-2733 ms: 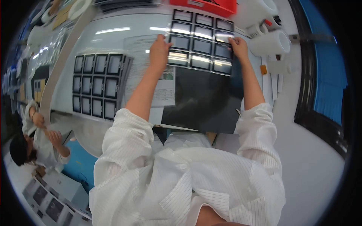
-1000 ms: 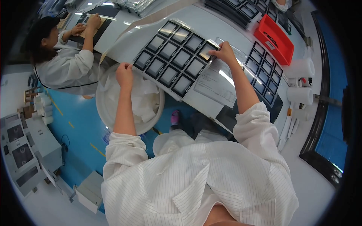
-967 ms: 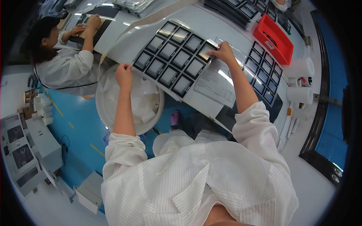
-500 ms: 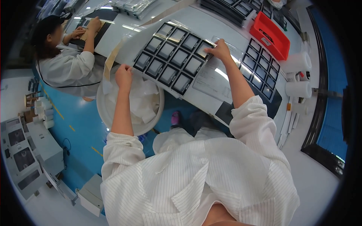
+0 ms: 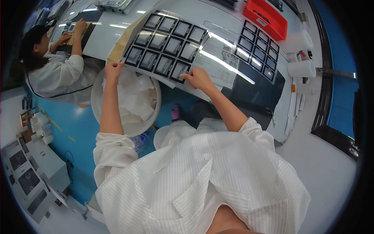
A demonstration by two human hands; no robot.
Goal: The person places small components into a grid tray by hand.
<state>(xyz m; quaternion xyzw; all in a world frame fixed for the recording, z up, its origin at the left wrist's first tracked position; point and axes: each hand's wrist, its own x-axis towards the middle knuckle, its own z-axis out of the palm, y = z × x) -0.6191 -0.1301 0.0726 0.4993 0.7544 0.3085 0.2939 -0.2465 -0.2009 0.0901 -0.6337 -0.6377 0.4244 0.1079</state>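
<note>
A clear sheet of black-framed square panels (image 5: 174, 45) lies in a grid on the worktable, tilted from far left to near right. My left hand (image 5: 113, 71) is closed in a pinch at its near left corner. Beside those fingers, a pale yellowish paper strip (image 5: 124, 43) runs up along the sheet's left edge. Whether the pinch also takes in that strip, I cannot tell. My right hand (image 5: 199, 78) is closed at the near right corner, thumb and forefinger on the last panel's edge.
Below my left hand stands a round white bin (image 5: 157, 99) with crumpled white sheets. Another panel sheet (image 5: 257, 50) lies to the right by a black mat (image 5: 255, 97). Beyond are a red tray (image 5: 269, 17) and white rolls (image 5: 300, 69). A co-worker (image 5: 54, 74) sits at left.
My right hand has moved from the panel sheet's far right side to its near right corner. My left hand stays by the near left corner. The whole view has shifted.
</note>
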